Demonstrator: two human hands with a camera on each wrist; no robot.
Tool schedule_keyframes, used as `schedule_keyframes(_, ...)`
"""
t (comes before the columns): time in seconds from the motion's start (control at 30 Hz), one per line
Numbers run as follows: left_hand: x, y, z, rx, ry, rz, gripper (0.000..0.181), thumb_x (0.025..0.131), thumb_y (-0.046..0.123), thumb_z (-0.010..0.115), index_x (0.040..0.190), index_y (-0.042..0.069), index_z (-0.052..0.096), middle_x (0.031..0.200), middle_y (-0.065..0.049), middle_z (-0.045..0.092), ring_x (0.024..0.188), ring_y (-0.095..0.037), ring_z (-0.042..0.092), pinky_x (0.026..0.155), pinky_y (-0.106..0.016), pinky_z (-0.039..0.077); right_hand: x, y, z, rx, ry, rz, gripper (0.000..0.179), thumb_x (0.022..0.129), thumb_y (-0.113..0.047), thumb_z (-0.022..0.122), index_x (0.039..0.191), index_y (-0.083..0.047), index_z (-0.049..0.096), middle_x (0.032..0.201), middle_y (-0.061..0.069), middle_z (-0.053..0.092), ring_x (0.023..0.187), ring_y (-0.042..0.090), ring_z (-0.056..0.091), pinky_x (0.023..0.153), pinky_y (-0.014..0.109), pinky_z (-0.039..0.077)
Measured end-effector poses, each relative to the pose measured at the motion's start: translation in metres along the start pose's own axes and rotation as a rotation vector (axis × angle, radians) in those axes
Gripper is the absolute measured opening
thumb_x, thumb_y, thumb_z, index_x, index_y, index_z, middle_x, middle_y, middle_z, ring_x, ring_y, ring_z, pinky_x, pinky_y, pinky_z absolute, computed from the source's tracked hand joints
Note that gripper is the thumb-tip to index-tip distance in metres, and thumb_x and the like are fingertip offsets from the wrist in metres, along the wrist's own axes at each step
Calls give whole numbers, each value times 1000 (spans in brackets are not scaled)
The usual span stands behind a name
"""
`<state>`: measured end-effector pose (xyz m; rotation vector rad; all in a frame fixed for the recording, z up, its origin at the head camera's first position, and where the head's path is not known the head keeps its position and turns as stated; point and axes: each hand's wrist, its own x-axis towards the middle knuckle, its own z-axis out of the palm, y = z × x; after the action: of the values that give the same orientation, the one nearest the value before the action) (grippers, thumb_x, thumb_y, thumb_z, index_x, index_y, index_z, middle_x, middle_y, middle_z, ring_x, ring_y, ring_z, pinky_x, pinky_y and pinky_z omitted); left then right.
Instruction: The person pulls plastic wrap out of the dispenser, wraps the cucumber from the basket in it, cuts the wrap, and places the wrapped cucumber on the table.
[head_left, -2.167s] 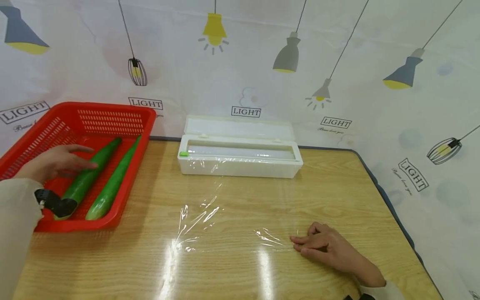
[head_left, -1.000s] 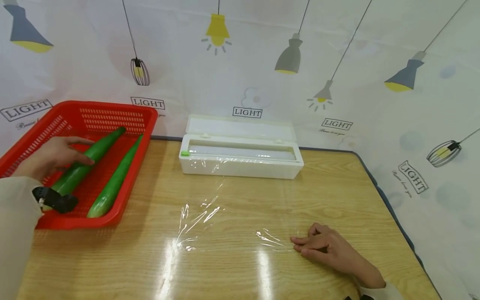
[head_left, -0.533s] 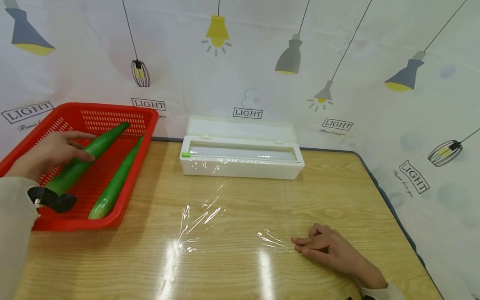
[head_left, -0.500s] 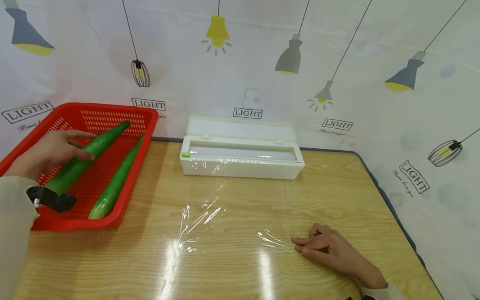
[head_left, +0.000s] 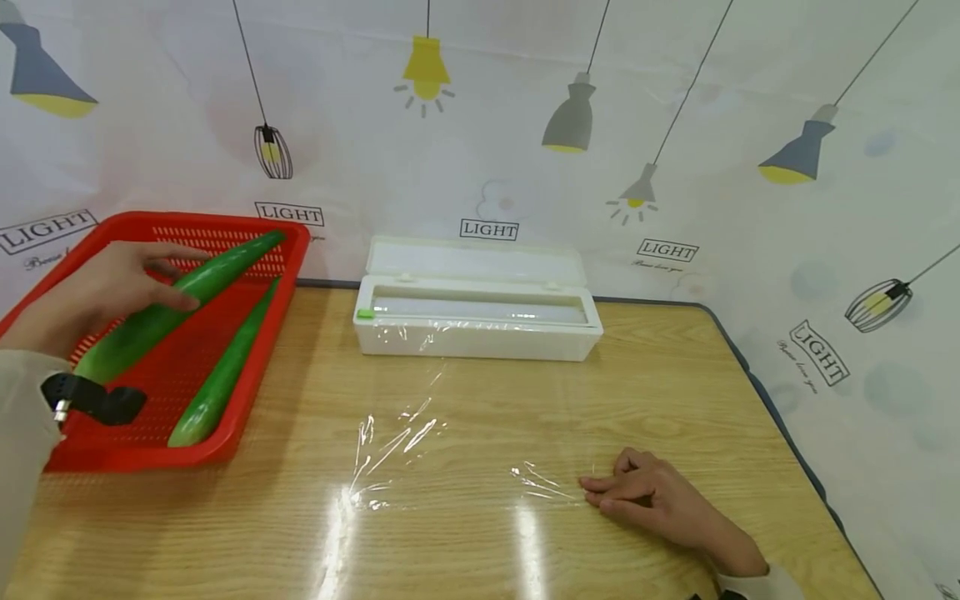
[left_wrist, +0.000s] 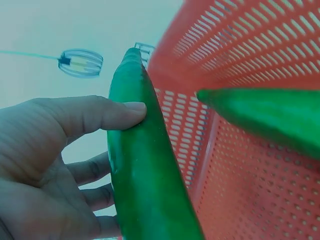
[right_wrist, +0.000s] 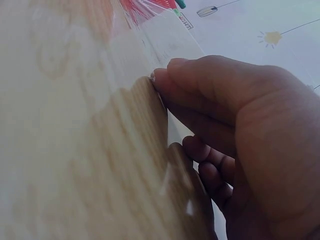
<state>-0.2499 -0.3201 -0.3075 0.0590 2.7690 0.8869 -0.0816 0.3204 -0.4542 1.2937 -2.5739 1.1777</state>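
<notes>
Aslant: left hand (head_left: 120, 287) grips cucumber (head_left: 221, 273), tip (head_left: 274, 239) away, rightward.

A long, glossy green cucumber (head_left: 215, 276) is slanting over the red basket (head_left: 142, 458), tapering toward its darker far tip. Clear film (head_left: 397, 437) (creased and catching glints) is extending from the white box (head_left: 480, 341) over the table (head_left: 667, 392).

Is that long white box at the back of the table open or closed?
Open. The lid of the white box stands raised along its far edge, and the roll inside is in plain sight.
</notes>
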Motion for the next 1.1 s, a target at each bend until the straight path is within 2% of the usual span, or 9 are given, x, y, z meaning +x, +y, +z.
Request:
schedule_keyframes(0.23, -1, 21, -3, 12, -25, 36, 77, 82, 31, 76, 146, 10, 39, 130, -31, 41, 107, -46, 46, 77, -48, 51, 0, 0, 1, 13, 5, -6, 34, 80, 6, 70, 111, -8, 72, 113, 9, 67, 78, 5, 45, 64, 17, 36)
schedule_keyframes(0.47, -3, 37, -3, 53, -14, 69, 74, 83, 32, 75, 144, 9, 41, 127, -30, 43, 101, -43, 50, 69, -43, 54, 1, 1, 0, 22, 1, -1, 33, 80, 7, 70, 110, -8, 72, 112, 11, 67, 77, 6, 45, 64, 17, 36)
schedule_keyframes(0.63, -4, 47, -2, 73, -30, 86, 75, 82, 34, 75, 144, 9, 41, 129, -28, 45, 103, -42, 47, 70, -42, 53, 0, 0, 0, 21, 2, -2, 33, 79, 6, 71, 110, -7, 73, 112, 11, 67, 78, 6, 45, 65, 18, 36)
schedule_keyframes(0.9, -2, 62, 5, 46, -59, 111, 69, 83, 31, 75, 143, 13, 44, 128, -26, 45, 106, -42, 42, 70, -41, 53, 0, 1, 0, 13, 5, -16, 34, 79, 6, 71, 110, -8, 73, 113, 10, 67, 79, 5, 45, 66, 17, 36)
schedule_keyframes(1.1, -3, 76, 9, 39, -57, 134, 63, 83, 28, 75, 139, 17, 49, 125, -22, 47, 106, -40, 42, 69, -39, 52, 1, 1, 0, 1, 16, -26, 34, 78, 6, 72, 109, -8, 73, 111, 10, 67, 77, 5, 44, 66, 16, 35)
